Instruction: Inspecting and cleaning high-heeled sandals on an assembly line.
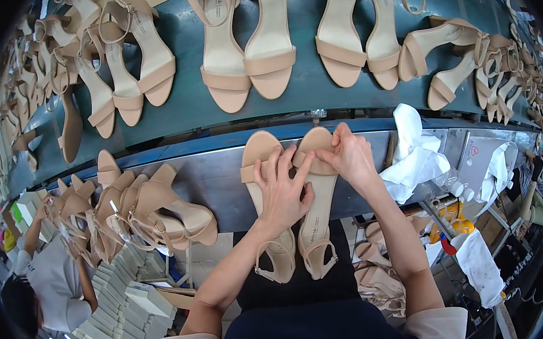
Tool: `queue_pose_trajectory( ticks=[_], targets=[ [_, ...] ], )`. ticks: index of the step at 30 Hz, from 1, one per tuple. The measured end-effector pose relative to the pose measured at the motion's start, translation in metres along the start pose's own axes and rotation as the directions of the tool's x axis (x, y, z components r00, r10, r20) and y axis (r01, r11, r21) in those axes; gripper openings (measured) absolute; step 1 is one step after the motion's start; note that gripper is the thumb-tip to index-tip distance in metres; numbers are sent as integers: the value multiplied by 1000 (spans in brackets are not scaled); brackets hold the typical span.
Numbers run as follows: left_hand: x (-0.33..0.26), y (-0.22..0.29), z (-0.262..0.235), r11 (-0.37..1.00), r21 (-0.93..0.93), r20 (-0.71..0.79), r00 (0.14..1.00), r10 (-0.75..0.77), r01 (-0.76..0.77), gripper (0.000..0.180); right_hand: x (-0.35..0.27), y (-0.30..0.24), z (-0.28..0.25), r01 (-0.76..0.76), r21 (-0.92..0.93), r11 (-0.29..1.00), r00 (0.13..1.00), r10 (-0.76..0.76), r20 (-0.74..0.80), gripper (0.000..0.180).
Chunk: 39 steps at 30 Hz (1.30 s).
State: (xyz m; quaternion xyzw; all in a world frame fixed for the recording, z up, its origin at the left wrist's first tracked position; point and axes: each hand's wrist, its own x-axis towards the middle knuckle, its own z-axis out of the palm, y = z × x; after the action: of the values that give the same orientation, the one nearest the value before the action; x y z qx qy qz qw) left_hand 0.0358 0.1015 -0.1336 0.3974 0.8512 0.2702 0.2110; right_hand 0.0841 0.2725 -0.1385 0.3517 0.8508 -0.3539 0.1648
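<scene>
Two beige ankle-strap sandals lie side by side, toes away from me, on the metal ledge at the middle; their heel ends reach over its near edge. My left hand [281, 193] rests over the left sandal [262, 146], its fingers spread and the index fingertip reaching the toe strap of the right sandal [318, 214]. At that same strap's right side, my right hand [353, 157] is closed in a pinch, thumb and index finger pressed together. Anything small between those fingertips is hidden. Both ankle straps hang as loops near my lap.
A green conveyor belt [194, 99] beyond the ledge [223, 206] carries several sandals. More sandals [164, 201] are heaped at the ledge's left. White cloth [412, 157] lies at its right. Stacked pale boxes [109, 306] and a person [55, 279] are at lower left.
</scene>
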Motion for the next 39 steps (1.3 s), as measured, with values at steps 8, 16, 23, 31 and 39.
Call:
queue_pose_trajectory(
  ticks=[8,16,23,31,39],
  targets=[
    [-5,-9,13,997,16,-140,987,75,-73,37,6,4,-7,36,-16,999,991,-34,127,40],
    [-3,-11,15,998,-13,-126,990,60,-62,33,-12,15,-3,434,-100,896,856,-444,-265,27],
    [-5,-7,10,998,-14,-134,989,58,-60,29,1,-8,-20,255,-112,960,966,-258,-17,28],
    [-10,-9,10,993,-59,-182,979,89,-101,26,11,-26,-53,185,-508,841,925,-324,-200,48],
    [-12,-10,7,993,-43,-194,975,104,-114,35,-25,35,-52,23,-239,971,903,-123,-412,5]
  ],
)
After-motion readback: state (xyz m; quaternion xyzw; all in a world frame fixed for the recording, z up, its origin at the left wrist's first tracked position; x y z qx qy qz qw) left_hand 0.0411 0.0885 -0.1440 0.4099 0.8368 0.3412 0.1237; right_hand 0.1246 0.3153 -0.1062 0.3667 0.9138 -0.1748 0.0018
